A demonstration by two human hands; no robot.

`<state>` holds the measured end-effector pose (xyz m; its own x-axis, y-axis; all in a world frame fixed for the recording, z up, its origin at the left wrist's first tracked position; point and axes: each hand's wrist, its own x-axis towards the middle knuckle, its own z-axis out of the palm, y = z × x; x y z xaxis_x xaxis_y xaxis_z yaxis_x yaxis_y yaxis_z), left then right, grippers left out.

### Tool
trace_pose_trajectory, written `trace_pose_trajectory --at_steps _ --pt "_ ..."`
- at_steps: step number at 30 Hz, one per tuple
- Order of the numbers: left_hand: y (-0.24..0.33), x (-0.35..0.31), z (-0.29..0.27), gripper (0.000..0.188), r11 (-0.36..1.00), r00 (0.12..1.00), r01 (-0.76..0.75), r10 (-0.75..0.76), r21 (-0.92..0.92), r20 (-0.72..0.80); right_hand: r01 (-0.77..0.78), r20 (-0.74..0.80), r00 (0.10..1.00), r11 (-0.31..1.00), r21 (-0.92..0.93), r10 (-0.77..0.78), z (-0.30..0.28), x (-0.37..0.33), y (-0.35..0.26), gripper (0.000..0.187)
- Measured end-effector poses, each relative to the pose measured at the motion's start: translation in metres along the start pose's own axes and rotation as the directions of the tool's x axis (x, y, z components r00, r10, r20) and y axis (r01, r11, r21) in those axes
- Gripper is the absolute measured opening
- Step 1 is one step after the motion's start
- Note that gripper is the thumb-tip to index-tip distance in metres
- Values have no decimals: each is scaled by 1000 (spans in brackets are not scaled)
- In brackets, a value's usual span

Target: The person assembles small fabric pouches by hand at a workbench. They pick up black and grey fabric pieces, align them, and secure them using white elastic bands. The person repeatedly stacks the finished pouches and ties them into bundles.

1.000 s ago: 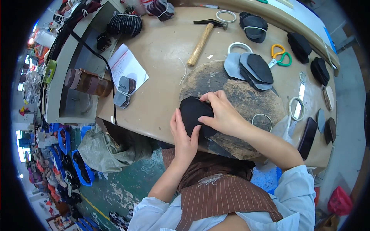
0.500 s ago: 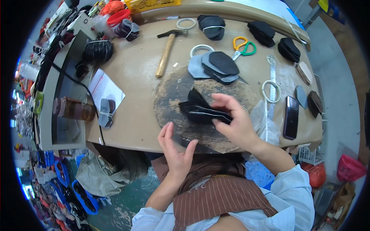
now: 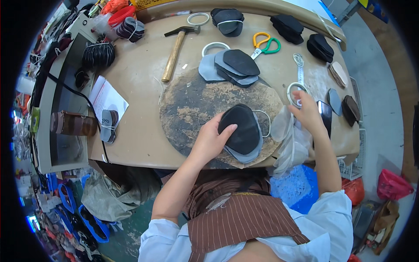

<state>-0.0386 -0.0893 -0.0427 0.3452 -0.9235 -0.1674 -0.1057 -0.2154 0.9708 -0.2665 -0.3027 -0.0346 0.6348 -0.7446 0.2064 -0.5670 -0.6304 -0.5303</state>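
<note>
Left hand [image 3: 212,140] is lying flat on a stack of dark cut pieces [image 3: 241,131], thumb and fingers spread over its left edge, pressing it down, grip apart and not clamped. The stack is sitting on the round worn work pad [image 3: 192,109] at the near edge of the table [image 3: 135,144], black piece on top, grey ones showing underneath. Right hand [image 3: 309,112] is reaching out to the right, fingers touching a white ring [image 3: 296,89] just beside the pad; whether the grip is closing on the ring, cannot tell. A clear plastic bag [image 3: 291,139] is hanging off the table edge under that hand. Farther back, another pile of grey and black pieces [image 3: 231,65] is resting at the pad's far rim, with a wooden-handled hammer [image 3: 176,46] to its left and orange-and-green scissors [image 3: 264,43] to its right. More black bundles [image 3: 286,27] are lying along the far edge.
</note>
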Motion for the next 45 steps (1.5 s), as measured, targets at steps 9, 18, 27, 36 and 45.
trace_pose_trajectory --at_steps 9,18,27,36,45 --pt "3 -27 -4 32 979 989 -42 70 200 -134 -371 452 876 835 405 170 -34 14 22 24" --pt "-21 -29 -40 25 991 841 -93 26 -98 -540 -86 635 743 910 405 -212 -90 -36 -62 33" --pt "25 -47 -10 24 834 860 -393 483 387 -167 273 400 614 658 702 -681 -17 24 -140 17" --pt "8 -54 52 14 754 891 -46 327 655 -314 617 105 781 786 24 -616 81 15 -130 9" --pt "-9 -70 35 24 993 916 -65 100 102 -389 531 36 821 786 318 -569 81 -29 -121 20"
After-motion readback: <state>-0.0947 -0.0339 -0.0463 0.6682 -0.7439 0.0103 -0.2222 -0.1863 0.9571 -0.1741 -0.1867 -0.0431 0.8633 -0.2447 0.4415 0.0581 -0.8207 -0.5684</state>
